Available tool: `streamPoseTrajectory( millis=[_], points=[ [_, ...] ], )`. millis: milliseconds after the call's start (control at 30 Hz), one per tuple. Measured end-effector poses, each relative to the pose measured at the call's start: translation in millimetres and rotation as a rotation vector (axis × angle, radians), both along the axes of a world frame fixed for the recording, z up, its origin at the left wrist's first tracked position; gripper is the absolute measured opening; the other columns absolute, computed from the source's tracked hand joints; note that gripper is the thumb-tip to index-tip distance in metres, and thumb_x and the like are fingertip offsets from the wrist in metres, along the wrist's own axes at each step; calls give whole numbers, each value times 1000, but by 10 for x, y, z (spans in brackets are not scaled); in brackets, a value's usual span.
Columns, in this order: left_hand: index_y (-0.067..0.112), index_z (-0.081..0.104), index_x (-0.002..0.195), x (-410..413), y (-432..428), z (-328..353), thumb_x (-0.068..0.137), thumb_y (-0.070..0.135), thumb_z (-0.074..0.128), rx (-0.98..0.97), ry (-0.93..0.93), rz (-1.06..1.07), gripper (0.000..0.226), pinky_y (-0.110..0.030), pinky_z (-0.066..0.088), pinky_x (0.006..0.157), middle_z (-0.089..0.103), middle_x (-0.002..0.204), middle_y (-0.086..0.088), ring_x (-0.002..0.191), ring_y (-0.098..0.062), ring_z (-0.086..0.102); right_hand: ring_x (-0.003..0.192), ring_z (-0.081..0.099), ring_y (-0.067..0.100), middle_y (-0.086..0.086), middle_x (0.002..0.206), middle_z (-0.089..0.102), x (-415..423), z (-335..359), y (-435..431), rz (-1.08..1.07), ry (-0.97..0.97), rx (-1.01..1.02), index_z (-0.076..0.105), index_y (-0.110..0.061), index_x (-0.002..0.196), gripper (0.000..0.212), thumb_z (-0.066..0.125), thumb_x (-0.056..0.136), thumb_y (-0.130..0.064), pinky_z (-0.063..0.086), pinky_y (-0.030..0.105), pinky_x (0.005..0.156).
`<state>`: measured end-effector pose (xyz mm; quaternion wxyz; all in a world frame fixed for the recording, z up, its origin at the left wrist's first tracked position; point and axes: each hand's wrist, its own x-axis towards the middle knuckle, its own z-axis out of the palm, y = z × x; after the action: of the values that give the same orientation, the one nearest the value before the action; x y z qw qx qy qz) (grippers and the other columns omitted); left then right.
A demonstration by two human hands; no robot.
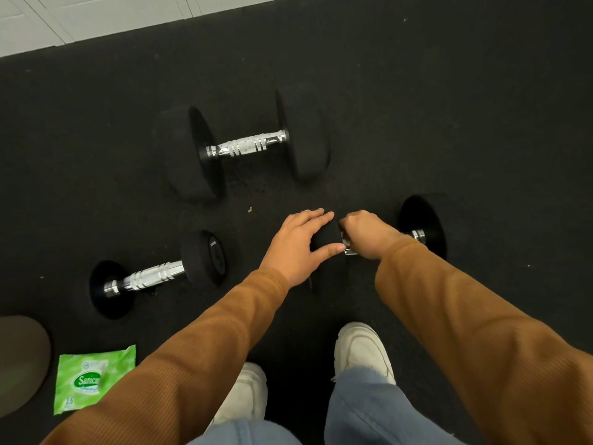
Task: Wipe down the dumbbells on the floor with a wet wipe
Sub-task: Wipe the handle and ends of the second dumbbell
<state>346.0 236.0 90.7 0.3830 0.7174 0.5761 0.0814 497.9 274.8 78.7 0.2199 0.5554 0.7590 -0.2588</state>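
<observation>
Three black dumbbells with chrome handles lie on the dark rubber floor. The nearest right dumbbell (426, 220) is under both hands. My left hand (298, 242) grips its left head (325, 236), fingers over the top and thumb on the near side. My right hand (369, 236) is closed around its handle, with only a shiny bit showing at the fingers; I cannot tell whether a wipe is inside the fist. A large dumbbell (247, 144) lies further back and a small dumbbell (154, 276) lies to the left, both untouched.
A green pack of wet wipes (86, 377) lies on the floor at the lower left, beside a brown rounded object (19, 361). My white shoes (362, 351) stand just behind the held dumbbell. A white surface (96, 17) borders the mat at the far left.
</observation>
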Motion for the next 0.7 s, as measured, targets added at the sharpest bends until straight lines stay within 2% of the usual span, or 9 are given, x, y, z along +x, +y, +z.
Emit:
streamPoseTrajectory(
  millis=[300,433,700],
  points=[
    [30,34,142,-1,1,-18,85,45,59,14,-19,16,64,-29,17,113,33,147,9,137,-10,22,97,58,24,12,110,57,-21,-66,155,26,-78,-110,54,-7,115,26,57,90,-13,47,30,78],
    [29,35,141,-4,-17,-27,84,45,60,28,-30,16,64,-29,18,113,35,146,8,135,-10,23,100,57,22,9,111,58,-94,-71,206,48,-112,-166,53,-10,120,31,58,90,-13,46,31,84],
    [30,35,142,-11,-6,-25,84,46,59,26,-30,19,64,-30,18,113,34,147,9,136,-10,22,98,57,21,9,111,57,-42,-61,211,82,-104,-147,54,-9,116,26,55,91,-14,46,30,82]
  ],
)
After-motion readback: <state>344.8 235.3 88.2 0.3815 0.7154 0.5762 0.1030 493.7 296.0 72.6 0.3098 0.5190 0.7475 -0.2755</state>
